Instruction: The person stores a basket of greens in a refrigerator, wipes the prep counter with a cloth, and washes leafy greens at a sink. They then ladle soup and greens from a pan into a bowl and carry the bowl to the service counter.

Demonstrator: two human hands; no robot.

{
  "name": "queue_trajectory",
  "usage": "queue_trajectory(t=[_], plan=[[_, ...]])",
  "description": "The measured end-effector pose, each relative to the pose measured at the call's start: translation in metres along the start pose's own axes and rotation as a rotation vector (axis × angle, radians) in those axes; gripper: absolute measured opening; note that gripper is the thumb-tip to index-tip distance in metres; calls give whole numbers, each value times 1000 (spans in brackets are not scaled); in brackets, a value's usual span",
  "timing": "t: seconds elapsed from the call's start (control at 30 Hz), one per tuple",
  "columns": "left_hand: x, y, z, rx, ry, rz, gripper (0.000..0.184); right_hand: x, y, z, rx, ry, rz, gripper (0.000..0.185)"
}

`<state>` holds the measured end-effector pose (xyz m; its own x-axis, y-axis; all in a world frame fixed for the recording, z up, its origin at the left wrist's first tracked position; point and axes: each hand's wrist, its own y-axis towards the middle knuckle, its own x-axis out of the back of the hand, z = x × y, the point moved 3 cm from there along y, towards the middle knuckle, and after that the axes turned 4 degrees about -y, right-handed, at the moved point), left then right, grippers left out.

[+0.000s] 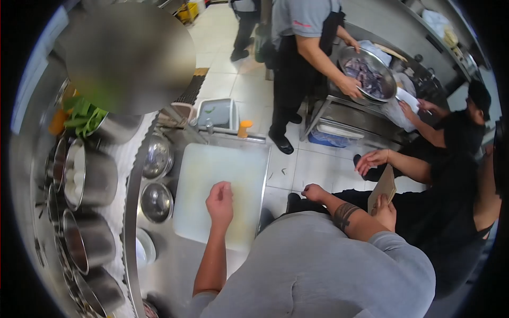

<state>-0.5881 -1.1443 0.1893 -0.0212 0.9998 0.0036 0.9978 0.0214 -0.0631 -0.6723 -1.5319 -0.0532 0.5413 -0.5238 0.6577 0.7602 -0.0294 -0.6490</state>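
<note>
Board [244, 192] lying flat on the steel desk [170, 273] beneath the left hand [219, 205] looks stiff, fairly heavy and perhaps slick, best held by opposite edges, while the fingers of that hand and the right hand [315, 193] curl closed, nothing visible inside

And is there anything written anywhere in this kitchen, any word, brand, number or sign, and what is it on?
Nothing can be read for certain.
Red mark, perhaps lettering: on the grey sleeve of the standing person holding a metal bowl; too small and blurred to read.
I can make out no lettering on the cutting board.
</note>
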Motion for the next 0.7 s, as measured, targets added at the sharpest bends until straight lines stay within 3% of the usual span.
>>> queue_trajectory(t=[0.2,0.3,0.37,0.43,0.47,0.5,0.57,0.7], plan=[[-31,22,8,16,-27,43,15,33,-8,-31,-97,-37,-27,44],[-54,43,10,-104,66,4,16,50,6,-50,-117,-26,-57,46],[-51,68,10,-207,-29,-215,31,60,30,-57,-103,-92,8,47],[-49,97,-1,-272,65,-400,46,87,47,-52,2,-134,-5,45],[-50,108,-19,-241,214,-493,54,93,66,-56,-8,-121,-7,45],[-45,126,-17,-337,359,-587,61,98,93,-63,-3,-116,17,47],[-53,153,-33,-336,500,-672,74,118,135,-68,19,-116,59,49],[-61,196,-30,-240,675,-925,86,185,200,-25,330,-350,224,46]])
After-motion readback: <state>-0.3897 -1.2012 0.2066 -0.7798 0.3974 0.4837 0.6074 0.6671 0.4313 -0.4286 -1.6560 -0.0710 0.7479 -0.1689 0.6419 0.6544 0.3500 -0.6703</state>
